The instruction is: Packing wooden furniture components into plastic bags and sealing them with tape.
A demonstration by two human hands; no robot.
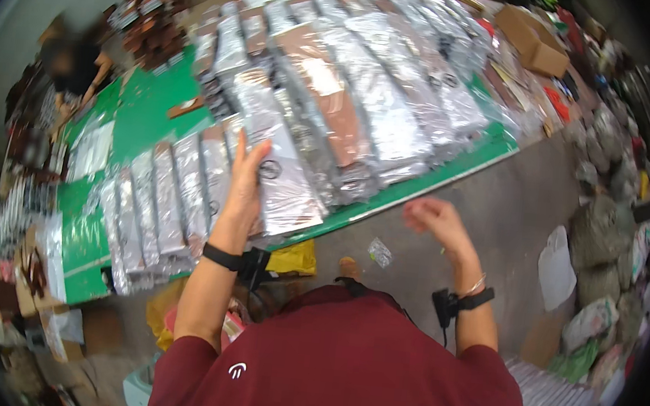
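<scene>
My left hand rests against the left edge of a clear-wrapped flat package on the green table. Its thumb and a forefinger are stretched apart, while the other fingers are mostly hidden. Off the table's front edge, my right hand hangs in the air with loosely bent fingers, slightly blurred and holding nothing visible. Beyond the left hand lie rows of overlapping brown and silvery packages in shiny plastic. A lower row of similar narrow packages leans to the left of it.
The green tabletop carries a small brown piece. Brown parts are stacked at the far left, near another person. A cardboard box sits at the far right. Filled sacks line the right side; a yellow bag lies below the table edge.
</scene>
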